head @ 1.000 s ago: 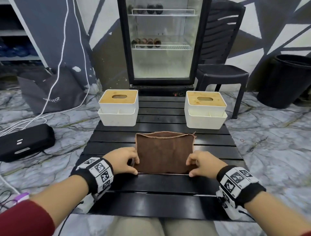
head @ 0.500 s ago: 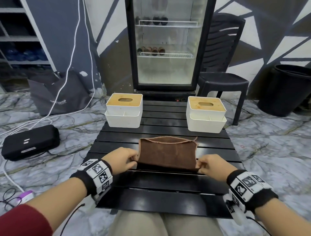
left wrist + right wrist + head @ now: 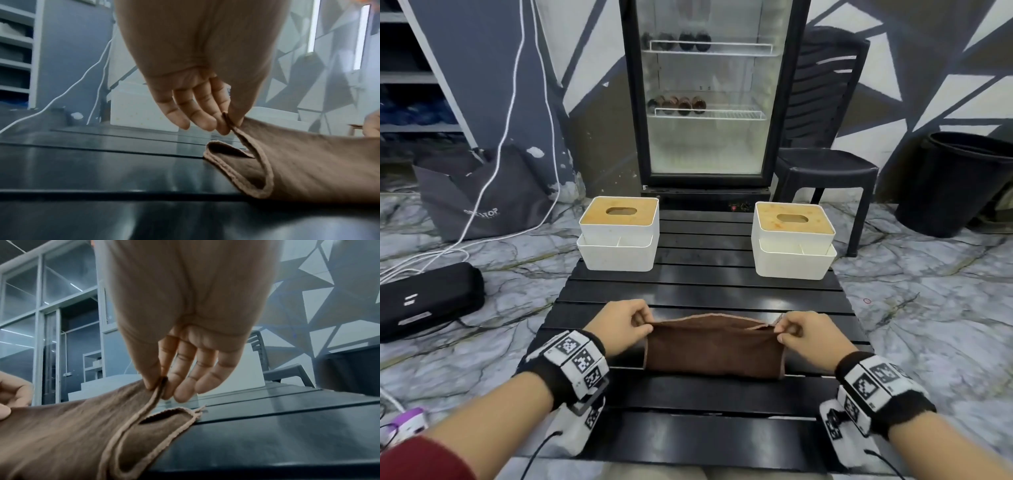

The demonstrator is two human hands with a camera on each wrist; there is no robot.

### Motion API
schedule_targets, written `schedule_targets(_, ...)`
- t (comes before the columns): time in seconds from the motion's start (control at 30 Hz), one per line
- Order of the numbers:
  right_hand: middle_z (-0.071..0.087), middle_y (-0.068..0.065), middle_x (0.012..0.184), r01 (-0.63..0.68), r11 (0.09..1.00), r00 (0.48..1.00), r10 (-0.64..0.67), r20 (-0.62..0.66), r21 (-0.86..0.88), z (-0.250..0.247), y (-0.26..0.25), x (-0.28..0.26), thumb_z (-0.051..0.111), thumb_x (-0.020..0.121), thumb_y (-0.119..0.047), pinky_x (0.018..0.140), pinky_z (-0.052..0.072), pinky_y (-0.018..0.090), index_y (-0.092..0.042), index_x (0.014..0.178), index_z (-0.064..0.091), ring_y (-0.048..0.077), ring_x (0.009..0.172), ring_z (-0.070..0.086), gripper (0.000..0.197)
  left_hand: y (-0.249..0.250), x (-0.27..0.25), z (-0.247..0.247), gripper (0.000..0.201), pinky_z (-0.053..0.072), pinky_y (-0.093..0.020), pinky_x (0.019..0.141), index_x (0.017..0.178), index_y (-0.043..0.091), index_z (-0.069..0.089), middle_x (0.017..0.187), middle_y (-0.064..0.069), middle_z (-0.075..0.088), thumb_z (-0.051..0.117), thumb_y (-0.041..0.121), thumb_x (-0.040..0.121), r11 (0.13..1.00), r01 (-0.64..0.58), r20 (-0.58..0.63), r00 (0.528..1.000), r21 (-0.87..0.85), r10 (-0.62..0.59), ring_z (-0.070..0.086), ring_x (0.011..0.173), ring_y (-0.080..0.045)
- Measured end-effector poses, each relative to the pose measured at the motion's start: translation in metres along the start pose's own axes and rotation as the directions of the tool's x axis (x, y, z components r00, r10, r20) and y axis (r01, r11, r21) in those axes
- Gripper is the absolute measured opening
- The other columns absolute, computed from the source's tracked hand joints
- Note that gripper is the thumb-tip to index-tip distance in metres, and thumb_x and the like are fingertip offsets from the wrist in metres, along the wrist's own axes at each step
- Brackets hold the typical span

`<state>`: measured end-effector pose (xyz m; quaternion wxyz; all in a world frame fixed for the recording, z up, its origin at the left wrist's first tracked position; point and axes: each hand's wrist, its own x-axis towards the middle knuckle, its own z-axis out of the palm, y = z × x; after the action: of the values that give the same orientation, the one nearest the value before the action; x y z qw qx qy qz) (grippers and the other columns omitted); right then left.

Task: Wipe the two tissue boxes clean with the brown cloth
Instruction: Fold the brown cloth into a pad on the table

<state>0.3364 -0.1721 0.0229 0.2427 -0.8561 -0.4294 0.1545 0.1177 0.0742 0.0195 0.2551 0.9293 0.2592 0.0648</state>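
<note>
The brown cloth (image 3: pixel 714 349) lies folded over on itself on the black slatted table (image 3: pixel 702 284), its top layer lifted at the far edge. My left hand (image 3: pixel 645 323) pinches the cloth's left corner (image 3: pixel 230 121) between thumb and fingers. My right hand (image 3: pixel 782 330) pinches the right corner (image 3: pixel 161 382) the same way. Two white tissue boxes with wooden lids stand at the table's far end: the left box (image 3: pixel 619 233) and the right box (image 3: pixel 794 240), both well beyond the hands.
A glass-door fridge (image 3: pixel 709 102) stands behind the table, a black plastic chair (image 3: pixel 825 164) to its right and a black bin (image 3: pixel 962 181) further right. On the floor at left lie a black case (image 3: pixel 428 301), white cables and a grey bag (image 3: pixel 482 195).
Both hands lifted the cloth's near edge and carried it away from me, folding the cloth over itself; the hands now hold it at the far edge. The head view moved closer.
</note>
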Motion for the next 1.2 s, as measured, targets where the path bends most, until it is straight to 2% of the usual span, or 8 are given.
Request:
schedule_targets(0.27, 0.053, -0.007, 0.068, -0.053, 0.995, 0.997, 0.057, 0.052, -0.084, 0.007, 0.010, 0.042, 0.057, 0.084, -0.011, 0.054, 0.035, 0.005, -0.020, 0.080, 0.060, 0.007, 0.064, 0.048, 0.010, -0.012, 0.036, 0.016, 0.023, 0.043, -0.017, 0.067, 0.071, 0.030, 0.052, 0.068, 0.013, 0.057, 0.065, 0.016, 0.082, 0.995, 0.094, 0.032, 0.995, 0.046, -0.096, 0.053, 0.064, -0.004)
schedule_targets(0.47, 0.049, -0.014, 0.069, -0.037, 0.982, 0.990, 0.061, 0.126, -0.186, 0.009, 0.013, 0.056, 0.055, 0.084, -0.013, 0.069, 0.039, 0.017, -0.018, 0.088, 0.063, 0.009, 0.071, 0.050, 0.010, -0.017, 0.043, 0.020, 0.023, 0.037, -0.012, 0.061, 0.071, 0.034, 0.052, 0.070, 0.014, 0.056, 0.066, 0.020, 0.083, 0.994, 0.087, 0.063, 0.994, 0.067, -0.091, 0.050, 0.062, 0.004)
schedule_targets(0.67, 0.050, -0.013, 0.070, -0.025, 0.985, 0.984, 0.055, 0.170, -0.171, 0.005, 0.014, 0.057, 0.056, 0.084, -0.012, 0.062, 0.037, 0.013, -0.017, 0.087, 0.062, 0.006, 0.069, 0.049, 0.009, -0.018, 0.044, 0.025, 0.012, 0.038, -0.014, 0.073, 0.096, 0.023, 0.064, 0.086, 0.010, 0.052, 0.066, 0.026, 0.084, 0.995, 0.047, 0.059, 0.997, 0.092, -0.053, 0.047, 0.067, 0.001)
schedule_targets(0.73, 0.053, -0.009, 0.080, -0.027, 0.987, 0.984, 0.054, 0.167, -0.159, 0.001, 0.018, 0.051, 0.058, 0.084, -0.014, 0.074, 0.042, 0.017, -0.017, 0.096, 0.062, 0.009, 0.078, 0.053, 0.013, -0.017, 0.044, 0.026, 0.020, 0.038, -0.015, 0.076, 0.099, 0.022, 0.063, 0.089, 0.010, 0.048, 0.067, 0.033, 0.083, 0.993, 0.037, 0.082, 0.996, 0.115, -0.047, 0.049, 0.076, -0.004)
schedule_targets(0.83, 0.047, -0.002, 0.118, 0.018, 0.953, 0.982, 0.041, 0.186, -0.304, -0.002, 0.027, 0.035, 0.057, 0.087, -0.029, 0.098, 0.038, 0.030, -0.022, 0.124, 0.048, 0.017, 0.115, 0.045, 0.039, -0.014, 0.046, 0.026, 0.025, 0.037, -0.016, 0.078, 0.102, 0.021, 0.062, 0.092, 0.010, 0.046, 0.068, 0.035, 0.082, 0.988, 0.061, 0.117, 0.990, 0.140, -0.078, 0.049, 0.082, -0.006)
schedule_targets(0.93, 0.012, -0.003, 0.153, 0.026, 0.884, 0.957, 0.112, 0.267, -0.466, 0.003, 0.035, 0.014, 0.049, 0.087, -0.049, 0.109, 0.029, 0.039, -0.024, 0.145, 0.015, 0.017, 0.140, 0.015, 0.071, -0.012, 0.049, 0.026, 0.026, 0.039, -0.018, 0.080, 0.103, 0.020, 0.061, 0.093, 0.008, 0.049, 0.068, 0.035, 0.083, 0.981, 0.107, 0.155, 0.979, 0.163, -0.133, 0.049, 0.086, -0.008)
schedule_targets(1.03, -0.010, -0.003, 0.155, 0.056, 0.824, 0.936, 0.154, 0.318, -0.564, 0.010, 0.038, -0.002, 0.040, 0.087, -0.060, 0.113, 0.017, 0.039, -0.023, 0.146, -0.001, 0.014, 0.143, -0.004, 0.081, -0.008, 0.052, 0.025, 0.026, 0.037, -0.018, 0.078, 0.104, 0.018, 0.060, 0.099, 0.004, 0.056, 0.066, 0.035, 0.084, 0.972, 0.143, 0.201, 0.963, 0.189, -0.180, 0.052, 0.090, -0.010)
schedule_targets(1.2, -0.015, -0.002, 0.155, 0.056, 0.809, 0.929, 0.172, 0.327, -0.586, 0.012, 0.037, -0.008, 0.036, 0.088, -0.059, 0.113, 0.017, 0.038, -0.020, 0.146, -0.007, 0.015, 0.143, -0.008, 0.082, -0.001, 0.049, 0.024, 0.023, 0.037, -0.021, 0.082, 0.105, 0.017, 0.057, 0.109, -0.001, 0.057, 0.061, 0.033, 0.089, 0.963, 0.164, 0.211, 0.955, 0.216, -0.210, 0.055, 0.103, -0.017)
